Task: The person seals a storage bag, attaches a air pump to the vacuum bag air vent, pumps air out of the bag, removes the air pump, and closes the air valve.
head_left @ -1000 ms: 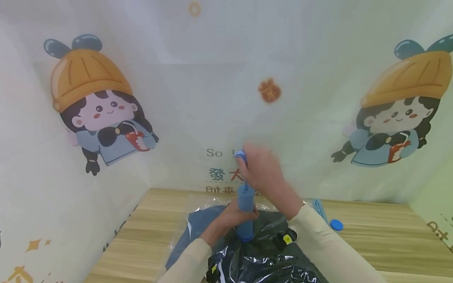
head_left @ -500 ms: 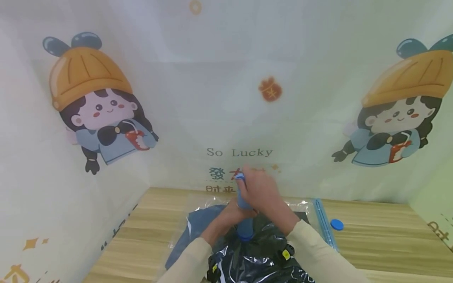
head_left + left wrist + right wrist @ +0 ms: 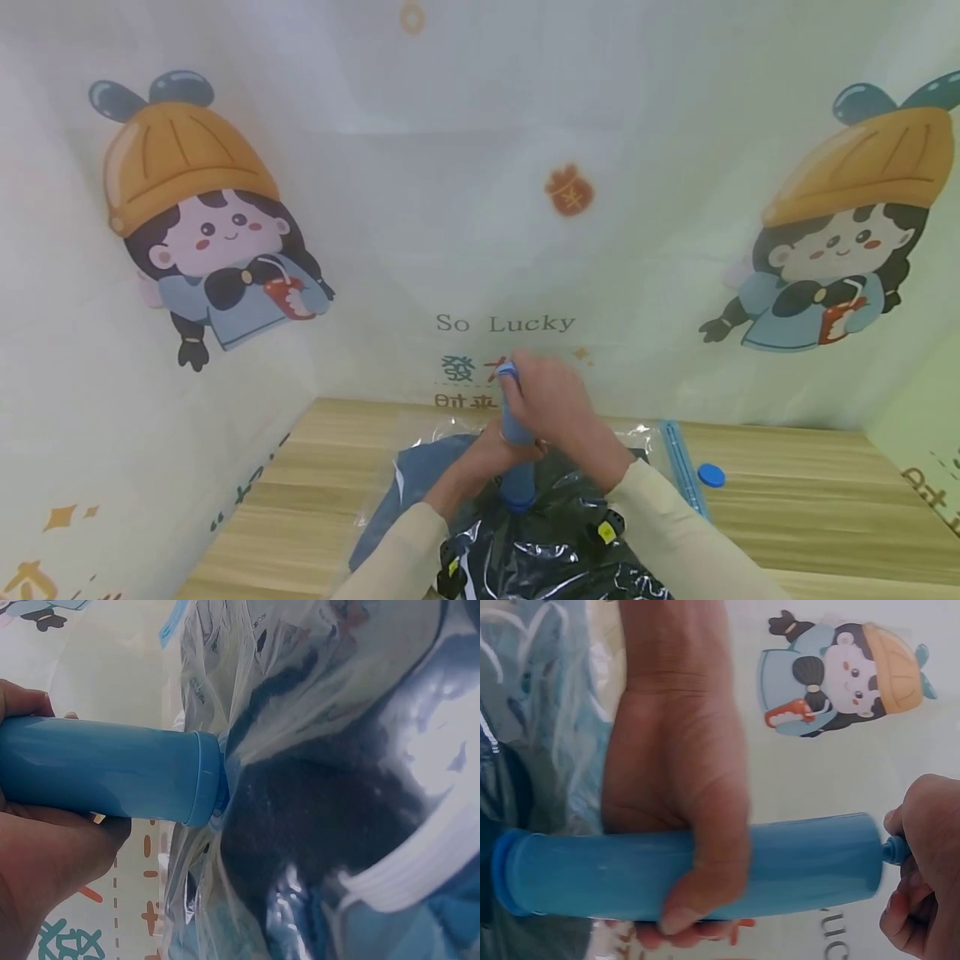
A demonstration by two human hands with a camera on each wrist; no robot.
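Note:
A blue hand pump (image 3: 517,487) stands upright on a clear vacuum storage bag (image 3: 540,554) with dark and blue fabric inside. Around the pump's barrel curl the fingers of my left hand (image 3: 487,457); the right wrist view shows its thumb lying across the barrel. My right hand (image 3: 551,396) grips the handle at the top, and a short blue piece of the rod shows between that fist and the barrel in the right wrist view. The pump's collar (image 3: 204,780) presses against the bag in the left wrist view. Most of the handle is hidden by my fingers.
A round blue cap (image 3: 711,476) lies on the wooden table (image 3: 787,508) to the right. Beside it, the bag's blue zip edge (image 3: 684,467) runs along the right side. A printed cloth (image 3: 480,233) hangs behind the table and at both sides.
My right hand has come down with the pump handle, from well above the barrel to close over it. My left hand keeps its grip on the barrel.

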